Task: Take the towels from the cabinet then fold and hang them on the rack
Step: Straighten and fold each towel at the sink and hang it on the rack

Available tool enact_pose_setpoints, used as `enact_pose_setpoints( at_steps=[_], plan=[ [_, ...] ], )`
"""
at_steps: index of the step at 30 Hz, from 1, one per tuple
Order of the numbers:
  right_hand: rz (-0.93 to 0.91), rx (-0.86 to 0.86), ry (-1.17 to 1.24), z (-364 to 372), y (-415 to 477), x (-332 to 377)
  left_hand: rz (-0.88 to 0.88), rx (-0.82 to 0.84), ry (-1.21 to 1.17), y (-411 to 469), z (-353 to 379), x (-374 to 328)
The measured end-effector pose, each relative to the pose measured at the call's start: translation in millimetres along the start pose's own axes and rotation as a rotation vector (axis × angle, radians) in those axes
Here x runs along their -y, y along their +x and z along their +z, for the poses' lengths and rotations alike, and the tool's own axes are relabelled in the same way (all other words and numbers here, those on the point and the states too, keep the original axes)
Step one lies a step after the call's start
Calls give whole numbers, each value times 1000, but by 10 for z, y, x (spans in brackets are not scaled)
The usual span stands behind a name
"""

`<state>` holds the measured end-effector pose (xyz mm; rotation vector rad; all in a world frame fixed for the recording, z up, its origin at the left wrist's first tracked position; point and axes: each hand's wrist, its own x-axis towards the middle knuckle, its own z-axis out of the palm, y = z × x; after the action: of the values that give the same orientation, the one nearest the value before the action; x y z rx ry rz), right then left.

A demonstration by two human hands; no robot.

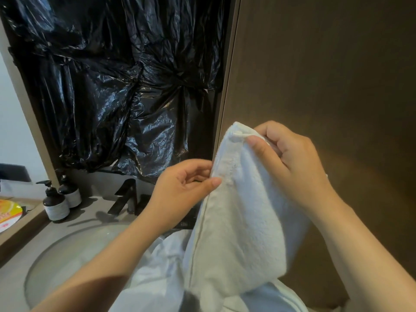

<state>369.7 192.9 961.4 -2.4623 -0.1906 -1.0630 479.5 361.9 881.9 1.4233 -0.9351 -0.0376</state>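
A white terry towel (243,221) hangs in front of me, held up by both hands. My right hand (290,163) pinches its top corner, near a small loop, between thumb and fingers. My left hand (180,194) pinches the towel's left hemmed edge a little lower down. The towel's lower part drapes down over more white cloth (157,278) at the bottom of the view. No rack is visible.
A brown cabinet panel (326,75) fills the right side. Black plastic sheeting (112,86) covers the wall ahead. Below are a round sink (67,255), a black faucet (126,197) and two dark pump bottles (56,203) on the counter.
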Motion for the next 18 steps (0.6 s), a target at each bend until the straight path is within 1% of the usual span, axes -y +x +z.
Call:
enact_pose_setpoints(
  at_steps=[3, 8, 12, 15, 17, 18],
  plan=[
    [1, 9, 24, -44, -20, 23, -27, 18, 19, -45, -3, 188],
    [45, 12, 45, -92, -80, -3, -35, 80, 143, -104, 4, 388],
    [106, -24, 68, -87, -178, -72, -69, 126, 139, -187, 47, 481],
    [228, -83, 112, -102, -286, -198, -116, 136, 154, -230, 71, 422],
    [332, -134, 139, -100, -379, -302, -61, 127, 315, -190, 41, 358],
    [392, -156, 152, -92, -448, -359, -39, 152, 390, -154, 23, 340]
  ],
)
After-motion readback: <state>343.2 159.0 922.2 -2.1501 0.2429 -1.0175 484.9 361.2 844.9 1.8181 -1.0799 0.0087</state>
